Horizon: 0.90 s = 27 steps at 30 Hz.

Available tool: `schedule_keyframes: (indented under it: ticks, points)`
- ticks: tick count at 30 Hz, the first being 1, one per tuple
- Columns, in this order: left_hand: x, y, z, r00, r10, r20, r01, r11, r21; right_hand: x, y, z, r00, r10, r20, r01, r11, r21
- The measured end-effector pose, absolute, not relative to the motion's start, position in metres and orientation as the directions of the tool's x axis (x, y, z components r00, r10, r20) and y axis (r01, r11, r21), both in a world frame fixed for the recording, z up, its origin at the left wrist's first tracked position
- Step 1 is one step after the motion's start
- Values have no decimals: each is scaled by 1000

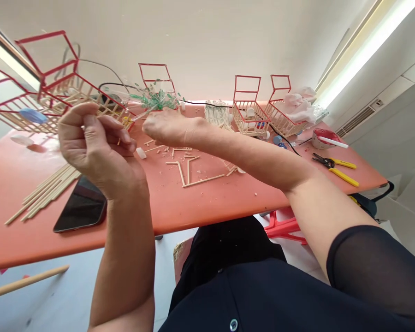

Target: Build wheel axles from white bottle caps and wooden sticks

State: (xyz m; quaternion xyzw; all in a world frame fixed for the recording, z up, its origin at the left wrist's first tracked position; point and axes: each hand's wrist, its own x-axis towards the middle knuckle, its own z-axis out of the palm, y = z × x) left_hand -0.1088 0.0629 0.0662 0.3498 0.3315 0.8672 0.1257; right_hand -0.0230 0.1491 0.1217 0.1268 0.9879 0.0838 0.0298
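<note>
My left hand (98,145) is raised above the table's left side, fingers curled into a pinch. A tiny pale tip shows among its fingers, too small to name. My right hand (168,125) reaches across to the left, closed, with its fingertips hidden from view. Right behind it stands a bunch of green and clear plastic pieces (155,99). Beneath my hands, short glued or cut wooden sticks (185,175) lie on the orange table (207,198). A bundle of long wooden sticks (50,191) is below my left hand.
A black phone (79,207) lies near the front edge. Small stick baskets with red rims (251,117) stand along the back, others at left (55,85). At right are yellow-handled pliers (342,173) and a cup with red inside (323,138). A red stool (285,228) is below.
</note>
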Motion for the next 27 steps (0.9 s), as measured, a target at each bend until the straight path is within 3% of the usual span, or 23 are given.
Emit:
schedule_keyframes:
  ticks: [2,4,7,10,12,16,20,22,27]
  points:
    - [-103,56,70,-691,504,518,2,-716,698,4,145,144,-927,375,-14,369,918,148]
    - [-97,51,71,-580,650,491,2,-601,799,39,139,163,-891,440,108,449,890,78]
    - [-89,47,67,-274,870,411,197,-367,909,103,127,175,-822,521,230,521,851,-67]
    - [-78,44,59,73,958,278,516,-275,811,167,112,164,-750,595,289,570,803,-173]
    - [-70,42,51,207,958,199,634,-286,718,202,102,148,-721,640,266,606,768,-205]
    - [-59,40,36,260,954,148,787,-298,540,245,80,112,-631,742,227,700,670,-247]
    - [-60,42,26,390,913,118,767,-393,507,252,61,81,-554,804,215,748,594,-296]
    - [-62,42,25,409,905,120,758,-410,508,244,55,69,-531,818,221,769,575,-281]
    - [-64,41,25,427,893,140,749,-436,499,211,49,48,-506,834,222,851,524,-28]
